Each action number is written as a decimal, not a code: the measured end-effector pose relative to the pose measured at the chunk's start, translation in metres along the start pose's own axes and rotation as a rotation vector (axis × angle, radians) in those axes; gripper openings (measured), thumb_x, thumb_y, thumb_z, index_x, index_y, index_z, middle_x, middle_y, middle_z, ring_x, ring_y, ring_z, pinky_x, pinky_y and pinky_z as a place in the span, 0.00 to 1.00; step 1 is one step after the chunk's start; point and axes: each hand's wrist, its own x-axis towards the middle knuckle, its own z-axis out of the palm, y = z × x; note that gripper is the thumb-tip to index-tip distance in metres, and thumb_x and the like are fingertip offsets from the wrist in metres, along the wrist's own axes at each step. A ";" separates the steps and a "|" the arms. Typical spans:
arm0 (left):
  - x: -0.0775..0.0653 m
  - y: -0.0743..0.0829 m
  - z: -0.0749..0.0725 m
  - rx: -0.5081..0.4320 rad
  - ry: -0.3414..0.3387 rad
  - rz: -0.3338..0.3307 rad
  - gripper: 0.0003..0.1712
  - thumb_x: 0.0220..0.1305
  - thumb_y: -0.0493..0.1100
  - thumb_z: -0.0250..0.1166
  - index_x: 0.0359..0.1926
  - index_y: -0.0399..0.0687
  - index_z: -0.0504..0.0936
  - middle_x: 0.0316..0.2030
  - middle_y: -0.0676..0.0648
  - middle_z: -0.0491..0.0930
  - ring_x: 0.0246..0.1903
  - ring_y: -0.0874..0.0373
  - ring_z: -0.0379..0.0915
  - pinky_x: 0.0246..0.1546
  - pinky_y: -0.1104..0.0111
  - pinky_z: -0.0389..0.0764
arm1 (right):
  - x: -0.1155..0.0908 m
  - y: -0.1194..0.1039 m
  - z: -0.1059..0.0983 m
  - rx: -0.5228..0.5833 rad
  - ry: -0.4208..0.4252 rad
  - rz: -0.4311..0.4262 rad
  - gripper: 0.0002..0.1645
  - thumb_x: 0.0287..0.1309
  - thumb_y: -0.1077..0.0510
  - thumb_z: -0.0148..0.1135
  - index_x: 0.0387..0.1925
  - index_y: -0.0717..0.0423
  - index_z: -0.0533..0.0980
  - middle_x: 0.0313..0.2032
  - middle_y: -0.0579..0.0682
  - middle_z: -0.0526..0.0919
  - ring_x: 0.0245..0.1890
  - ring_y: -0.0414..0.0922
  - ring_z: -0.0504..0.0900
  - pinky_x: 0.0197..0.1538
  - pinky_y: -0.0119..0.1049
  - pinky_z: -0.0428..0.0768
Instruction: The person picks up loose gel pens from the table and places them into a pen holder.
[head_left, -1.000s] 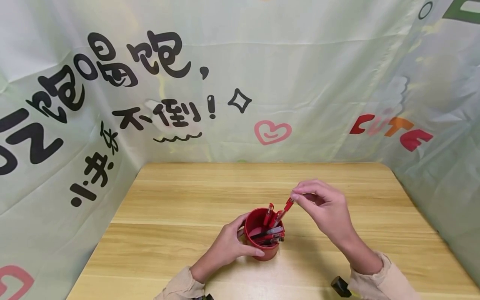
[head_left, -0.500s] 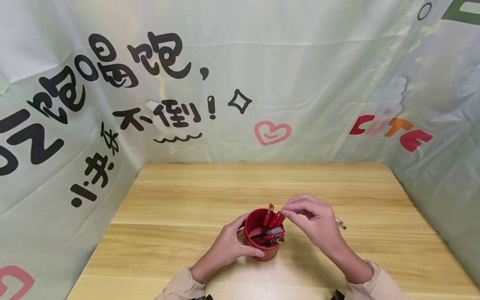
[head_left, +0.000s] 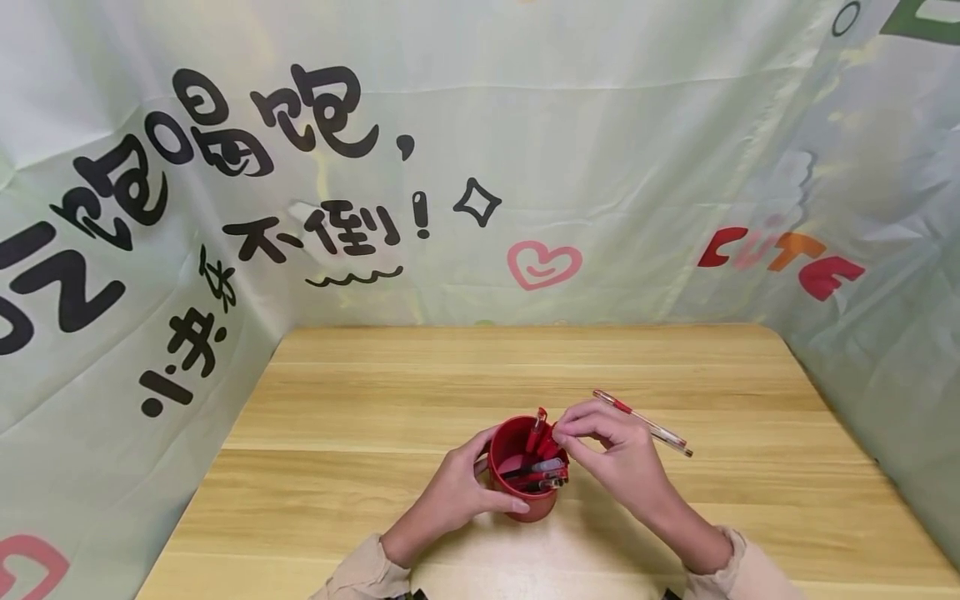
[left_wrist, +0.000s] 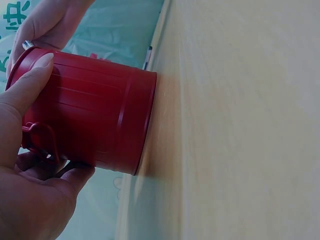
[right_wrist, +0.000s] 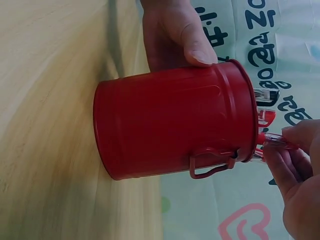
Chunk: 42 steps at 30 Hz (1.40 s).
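Observation:
A red bucket-shaped pen holder [head_left: 531,507] with small side handles stands on the table, its mouth tipped toward the head camera's view. My left hand [head_left: 453,493] grips its left side, thumb across the front near the rim. Several pens [head_left: 542,482] with red or black parts lean inside. At the right of the rim, my right hand [head_left: 618,458] pinches a pen [right_wrist: 274,139] by its clear and red end between thumb and fingers; the rest of that pen is hidden inside the holder. The left wrist view shows the left thumb [left_wrist: 37,80] pressed against the holder's wall.
Behind the right hand, another clear pen with a red grip [head_left: 647,422] lies on the wooden table [head_left: 360,392]. Printed cloth [head_left: 645,150] hangs along the back and both sides of the table.
The right hand has come down and left toward the holder, lowering its pinched pen into it. This uncovers the pen lying on the table. The left hand and holder stay in place.

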 end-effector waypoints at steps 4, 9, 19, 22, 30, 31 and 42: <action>0.000 0.000 -0.001 0.021 0.008 -0.003 0.57 0.44 0.46 0.87 0.75 0.60 0.68 0.70 0.53 0.76 0.69 0.55 0.74 0.70 0.65 0.77 | -0.001 0.003 0.002 -0.070 -0.003 -0.060 0.17 0.45 0.79 0.75 0.30 0.55 0.87 0.36 0.50 0.88 0.41 0.34 0.87 0.46 0.20 0.86; 0.000 -0.001 0.000 0.009 0.004 0.009 0.57 0.45 0.45 0.87 0.75 0.59 0.68 0.70 0.51 0.76 0.69 0.52 0.74 0.70 0.63 0.77 | -0.002 0.006 0.005 -0.120 -0.026 -0.156 0.11 0.51 0.74 0.75 0.30 0.56 0.87 0.37 0.49 0.88 0.38 0.39 0.88 0.47 0.18 0.85; 0.001 -0.002 0.000 -0.002 -0.003 0.032 0.56 0.46 0.45 0.86 0.75 0.58 0.68 0.70 0.48 0.76 0.69 0.49 0.75 0.70 0.59 0.78 | 0.001 0.008 0.007 -0.174 -0.035 -0.304 0.04 0.64 0.64 0.71 0.32 0.58 0.88 0.36 0.50 0.88 0.36 0.44 0.89 0.49 0.18 0.85; 0.000 -0.001 0.000 0.007 -0.003 0.023 0.56 0.45 0.46 0.86 0.75 0.59 0.68 0.70 0.49 0.76 0.69 0.51 0.75 0.70 0.61 0.77 | 0.002 0.008 0.006 -0.192 -0.021 -0.330 0.05 0.64 0.64 0.71 0.32 0.59 0.88 0.36 0.51 0.88 0.35 0.44 0.88 0.49 0.19 0.85; -0.002 0.001 0.000 0.026 0.001 -0.003 0.56 0.45 0.48 0.87 0.75 0.63 0.68 0.70 0.55 0.76 0.70 0.57 0.73 0.71 0.64 0.76 | 0.009 0.008 0.001 -0.213 0.045 -0.366 0.12 0.69 0.53 0.67 0.33 0.56 0.88 0.35 0.50 0.89 0.35 0.45 0.88 0.52 0.18 0.83; -0.001 0.001 0.000 0.028 0.001 -0.003 0.56 0.45 0.48 0.87 0.75 0.63 0.68 0.70 0.55 0.76 0.70 0.57 0.73 0.71 0.64 0.76 | 0.010 0.008 -0.001 -0.218 0.053 -0.365 0.10 0.68 0.54 0.69 0.33 0.56 0.88 0.35 0.50 0.90 0.35 0.45 0.88 0.53 0.18 0.83; -0.001 0.000 0.000 0.014 -0.001 0.004 0.58 0.44 0.46 0.87 0.75 0.59 0.68 0.71 0.51 0.75 0.71 0.53 0.71 0.71 0.62 0.76 | 0.024 0.011 -0.033 -0.401 0.093 -0.093 0.16 0.49 0.72 0.77 0.39 0.56 0.88 0.37 0.50 0.91 0.37 0.39 0.88 0.47 0.13 0.81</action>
